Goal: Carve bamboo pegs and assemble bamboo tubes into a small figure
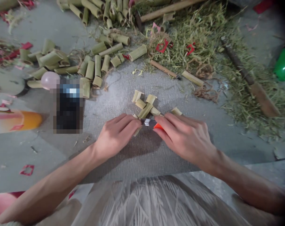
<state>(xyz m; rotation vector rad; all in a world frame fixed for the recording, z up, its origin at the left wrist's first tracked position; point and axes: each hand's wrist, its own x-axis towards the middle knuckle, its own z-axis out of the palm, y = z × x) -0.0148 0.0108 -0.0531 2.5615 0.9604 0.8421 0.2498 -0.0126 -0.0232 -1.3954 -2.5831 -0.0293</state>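
Note:
My right hand (187,138) is closed around the orange handle of a small knife (147,122), whose blade points left. Opposite it, my left hand (120,133) grips a short piece of bamboo (137,131), mostly covered by the fingers. The blade meets that piece by the left fingertips; exactly how it touches is hidden. Just beyond both hands, several split bamboo pieces (145,110) lie crossed over each other. One more split piece (176,111) shows behind my right knuckles.
Cut bamboo tubes (90,69) stand and lie at the back left. Shavings (203,37) heap up at the back right, with a long wooden-handled blade (250,78) on them. A pale balloon (49,80), a blurred dark object (69,108) and an orange-tipped object (30,121) are left.

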